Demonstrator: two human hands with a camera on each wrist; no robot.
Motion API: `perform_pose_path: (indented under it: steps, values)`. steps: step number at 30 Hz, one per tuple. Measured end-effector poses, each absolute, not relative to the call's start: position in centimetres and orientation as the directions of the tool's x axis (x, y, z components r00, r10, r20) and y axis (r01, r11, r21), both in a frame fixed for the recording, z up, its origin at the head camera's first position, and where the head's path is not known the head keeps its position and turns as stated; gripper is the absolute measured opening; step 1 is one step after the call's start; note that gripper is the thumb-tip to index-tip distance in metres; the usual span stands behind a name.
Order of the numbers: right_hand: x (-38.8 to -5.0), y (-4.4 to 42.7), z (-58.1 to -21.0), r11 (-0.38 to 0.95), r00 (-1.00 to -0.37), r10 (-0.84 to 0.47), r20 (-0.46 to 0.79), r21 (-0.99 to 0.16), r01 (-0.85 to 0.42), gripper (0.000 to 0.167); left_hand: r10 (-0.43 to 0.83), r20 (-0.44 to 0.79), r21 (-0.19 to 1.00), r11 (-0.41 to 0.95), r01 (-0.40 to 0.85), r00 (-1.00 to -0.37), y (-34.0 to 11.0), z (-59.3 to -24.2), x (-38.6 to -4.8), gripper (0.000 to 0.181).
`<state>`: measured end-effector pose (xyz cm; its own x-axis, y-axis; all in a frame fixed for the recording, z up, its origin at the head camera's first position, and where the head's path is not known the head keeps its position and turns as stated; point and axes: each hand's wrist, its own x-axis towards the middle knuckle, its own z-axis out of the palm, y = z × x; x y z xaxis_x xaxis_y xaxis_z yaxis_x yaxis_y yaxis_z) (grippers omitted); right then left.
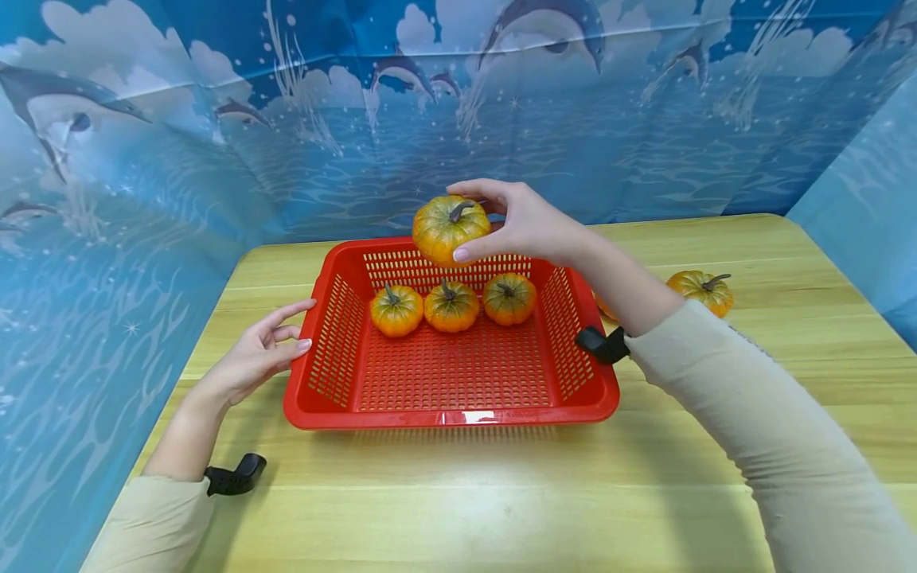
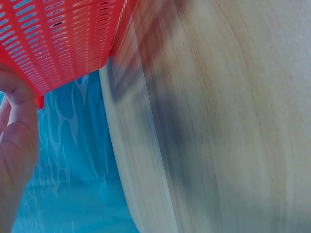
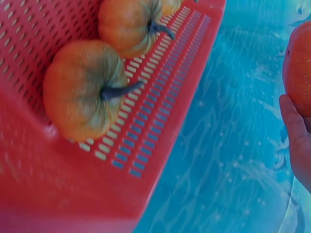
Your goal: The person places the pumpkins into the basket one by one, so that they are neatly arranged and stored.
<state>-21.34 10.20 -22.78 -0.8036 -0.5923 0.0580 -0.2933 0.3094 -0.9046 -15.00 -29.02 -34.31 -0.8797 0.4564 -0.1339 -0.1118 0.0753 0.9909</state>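
Note:
My right hand (image 1: 526, 219) grips a small orange-yellow pumpkin (image 1: 450, 229) with a curved stem, above the back rim of a red plastic basket (image 1: 451, 418). In the right wrist view, part of this held pumpkin (image 3: 300, 70) shows at the right edge. My left hand (image 1: 254, 354) holds the basket's left rim, thumb and index finger at its edge; some fingers are partly hidden. Inside the basket, along its back wall, sit a left pumpkin (image 1: 396, 310), a middle pumpkin (image 1: 451, 306) and a right pumpkin (image 1: 509, 299).
The basket stands on a light wooden table (image 1: 473, 501). Right of it, another pumpkin (image 1: 702, 291) lies partly behind the right forearm, and a sliver of orange (image 1: 606, 306) shows beside the basket. A blue dolphin-print cloth (image 1: 430, 143) hangs behind and at the sides.

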Motion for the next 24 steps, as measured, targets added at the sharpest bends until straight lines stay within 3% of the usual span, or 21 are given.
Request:
perform_pose_path:
  steps: [9, 24]
  values:
    - [-21.1, 7.5, -24.1, 0.279, -0.755, -0.654, 0.047, -0.913, -0.297, 0.074, 0.455, -0.137, 0.991, 0.076, -0.115, -0.88, -29.0, -34.4, -15.1, 0.058]
    - [-20.9, 3.1, -27.9, 0.376, -0.657, -0.752, -0.045, -0.849, -0.372, 0.074, 0.449, -0.137, 0.991, 0.076, -0.115, -0.883, -28.9, -34.3, -15.0, 0.058]
